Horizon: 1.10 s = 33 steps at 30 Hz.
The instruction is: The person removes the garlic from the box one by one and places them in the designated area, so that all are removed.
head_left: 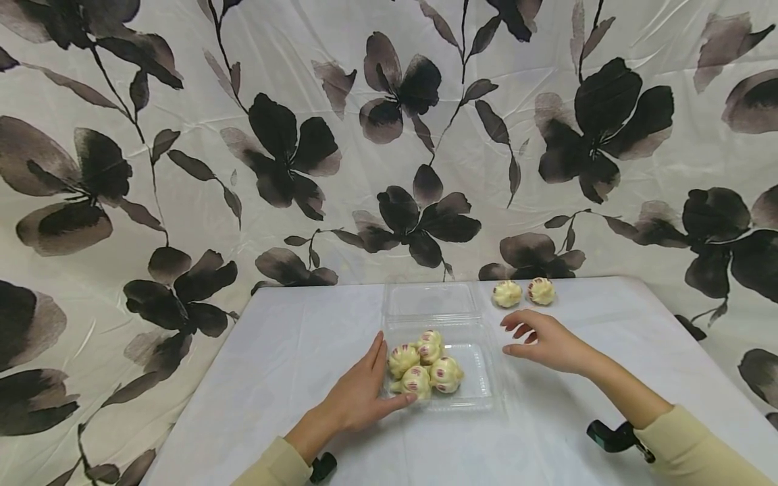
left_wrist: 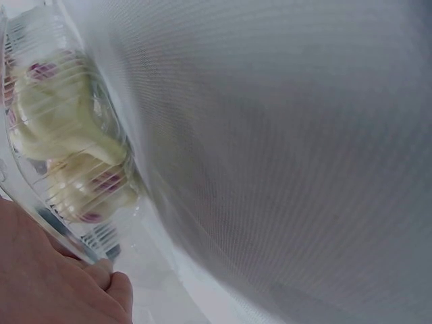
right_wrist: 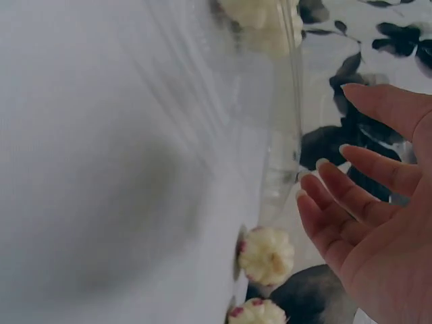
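Several pale garlic bulbs with purple marks sit in the left part of a clear plastic clamshell container, its lid folded back. My left hand rests along the container's left side, fingers extended, with the thumb over the front rim near a bulb. In the left wrist view, bulbs show through the ribbed wall, close to the hand. My right hand hovers right of the container, fingers loosely bent, holding nothing. Beyond it lie two more garlic bulbs, one left of the other.
A white cloth covers the table, whose far edge meets a hanging floral-patterned curtain. Black wrist devices are strapped at both sleeves.
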### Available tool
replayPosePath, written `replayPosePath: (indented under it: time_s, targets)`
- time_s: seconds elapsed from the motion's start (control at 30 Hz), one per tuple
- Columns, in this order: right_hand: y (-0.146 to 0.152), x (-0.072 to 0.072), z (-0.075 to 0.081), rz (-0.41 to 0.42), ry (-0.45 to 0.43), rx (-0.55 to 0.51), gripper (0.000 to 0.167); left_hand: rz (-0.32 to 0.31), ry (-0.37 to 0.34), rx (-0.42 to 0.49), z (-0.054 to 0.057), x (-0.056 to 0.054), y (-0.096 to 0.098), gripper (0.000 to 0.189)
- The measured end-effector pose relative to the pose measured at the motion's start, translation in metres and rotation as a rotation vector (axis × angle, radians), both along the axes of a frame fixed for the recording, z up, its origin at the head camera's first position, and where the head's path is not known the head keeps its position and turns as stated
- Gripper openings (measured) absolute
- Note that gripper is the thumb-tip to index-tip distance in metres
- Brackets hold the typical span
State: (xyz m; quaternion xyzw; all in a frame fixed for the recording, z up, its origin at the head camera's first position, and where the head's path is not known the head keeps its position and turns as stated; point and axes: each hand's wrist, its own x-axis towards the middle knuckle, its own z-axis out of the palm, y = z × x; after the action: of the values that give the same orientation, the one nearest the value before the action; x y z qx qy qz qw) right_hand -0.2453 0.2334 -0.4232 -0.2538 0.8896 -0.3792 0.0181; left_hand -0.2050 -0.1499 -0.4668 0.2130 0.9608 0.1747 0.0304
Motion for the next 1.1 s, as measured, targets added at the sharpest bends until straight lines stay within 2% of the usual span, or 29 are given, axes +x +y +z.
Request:
replayPosePath:
  time_s: [0.57, 0.77, 1.1]
  targets:
    - [-0.033, 0.012, 0.002, 0.175, -0.051, -0.010, 0.039, 0.001, -0.014, 0.003, 0.000, 0.001, -0.001, 0.121]
    - [-0.046, 0.012, -0.005, 0.224, -0.043, -0.004, 0.046, 0.001, -0.014, 0.001, 0.000, 0.001, 0.000, 0.121]
    - [-0.068, 0.011, -0.017, 0.245, -0.020, 0.059, 0.055, 0.005, -0.011, -0.005, 0.001, 0.001, 0.000, 0.120]
